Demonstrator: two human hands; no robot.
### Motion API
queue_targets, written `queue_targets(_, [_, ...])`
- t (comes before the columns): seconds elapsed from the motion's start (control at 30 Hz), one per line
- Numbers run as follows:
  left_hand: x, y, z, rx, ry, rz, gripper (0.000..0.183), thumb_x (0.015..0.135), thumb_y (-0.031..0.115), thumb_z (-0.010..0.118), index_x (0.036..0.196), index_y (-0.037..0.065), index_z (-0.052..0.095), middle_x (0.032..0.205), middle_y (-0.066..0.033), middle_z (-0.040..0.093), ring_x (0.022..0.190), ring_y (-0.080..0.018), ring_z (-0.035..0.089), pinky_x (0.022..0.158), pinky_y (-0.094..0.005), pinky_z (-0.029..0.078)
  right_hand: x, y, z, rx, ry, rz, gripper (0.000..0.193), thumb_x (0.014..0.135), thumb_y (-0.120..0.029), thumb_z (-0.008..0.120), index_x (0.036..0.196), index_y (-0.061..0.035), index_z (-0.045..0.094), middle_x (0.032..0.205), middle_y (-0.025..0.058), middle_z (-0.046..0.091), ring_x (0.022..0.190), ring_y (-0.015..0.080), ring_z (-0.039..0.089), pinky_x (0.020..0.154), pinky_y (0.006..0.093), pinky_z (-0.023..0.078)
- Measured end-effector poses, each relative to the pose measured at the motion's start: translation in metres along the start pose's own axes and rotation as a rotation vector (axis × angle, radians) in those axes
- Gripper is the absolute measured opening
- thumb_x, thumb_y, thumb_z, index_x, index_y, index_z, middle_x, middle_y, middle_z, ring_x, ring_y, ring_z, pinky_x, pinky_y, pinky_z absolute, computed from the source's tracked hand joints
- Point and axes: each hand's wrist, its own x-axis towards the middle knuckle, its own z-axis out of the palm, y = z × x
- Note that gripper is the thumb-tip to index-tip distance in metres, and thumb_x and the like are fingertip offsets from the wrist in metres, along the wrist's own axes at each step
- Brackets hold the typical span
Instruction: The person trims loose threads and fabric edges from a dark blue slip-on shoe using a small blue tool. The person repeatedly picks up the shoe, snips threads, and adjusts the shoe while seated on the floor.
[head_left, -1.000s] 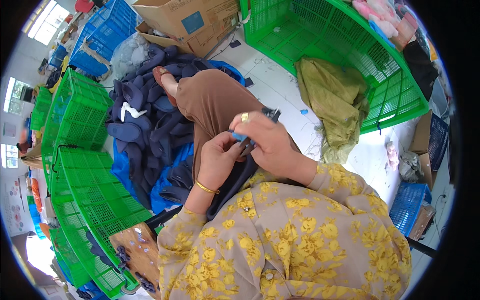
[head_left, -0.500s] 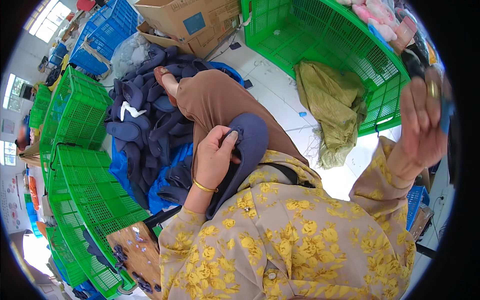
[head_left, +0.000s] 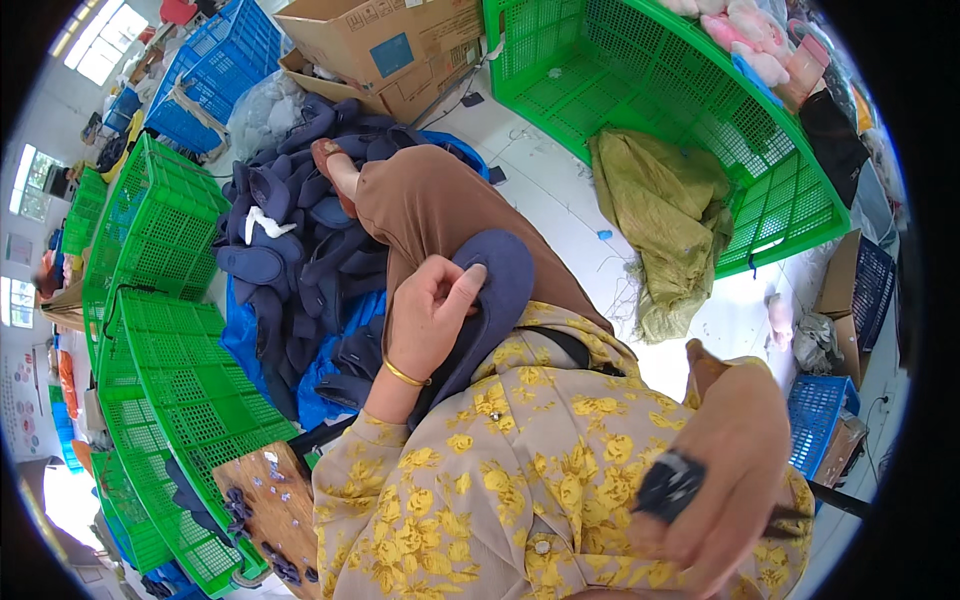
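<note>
We see the left hand (head_left: pixel 432 305) resting on the knee, its fingers and thumb pressed on a dark blue slipper upper (head_left: pixel 490 300) that lies over the brown trouser leg (head_left: pixel 430 205). The right hand (head_left: pixel 715 480) is raised close to the camera, well apart from the slipper upper, its grip pinched shut on a small dark tool (head_left: pixel 668 487); blur keeps us from telling what kind. Beyond the knee from the slipper upper, a heap of like dark blue uppers (head_left: pixel 295 265) lies on a blue sheet (head_left: pixel 335 345) on the floor, flanked by green crates (head_left: pixel 150 330). On the other side of it a large green crate (head_left: pixel 650 90) stands tipped, with an olive cloth (head_left: pixel 665 215) at its mouth. We judge the work to be mid-course: one piece in hand, and the large heap still to be handled.
</note>
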Motion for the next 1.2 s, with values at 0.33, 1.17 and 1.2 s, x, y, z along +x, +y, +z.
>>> queue_targets(0.33, [0.001, 0.022, -0.005, 0.055, -0.26, -0.004, 0.02, 0.081, 0.014, 0.075, 0.074, -0.002, 0.065, 0.086, -0.0041, 0.061, 0.073, -0.0106, 0.056, 0.066, -0.0242, 0.045, 0.016, 0.036, 0.01, 0.154, 0.063, -0.193, 0.03, 0.1, -0.012, 0.054, 0.124, 0.0048, 0.06, 0.095, 0.0173, 0.062, 0.065, 0.0277, 0.058, 0.053, 0.0336, 0.044])
queue_targets(1.17, [-0.002, 0.007, -0.045, -0.409, -0.443, -0.136, 0.006, 0.093, 0.001, 0.061, 0.099, 0.002, 0.062, 0.107, -0.0028, 0.064, 0.101, -0.0103, 0.057, 0.094, -0.0254, 0.045, -0.03, 0.13, -0.062, -1.146, 0.618, 0.699, 0.033, 0.077, -0.004, 0.063, 0.108, -0.0121, 0.065, 0.084, 0.011, 0.056, 0.076, 0.0346, 0.06, 0.067, 0.0439, 0.048])
queue_targets(1.2, [-0.001, 0.006, -0.043, -0.384, -0.429, -0.142, 0.006, 0.094, 0.002, 0.061, 0.099, 0.002, 0.062, 0.107, -0.0028, 0.064, 0.1, -0.0103, 0.058, 0.094, -0.0254, 0.045, -0.031, 0.131, -0.063, -1.146, 0.64, 0.701, 0.031, 0.077, -0.005, 0.064, 0.108, -0.012, 0.066, 0.086, 0.011, 0.057, 0.076, 0.0345, 0.06, 0.067, 0.0433, 0.048])
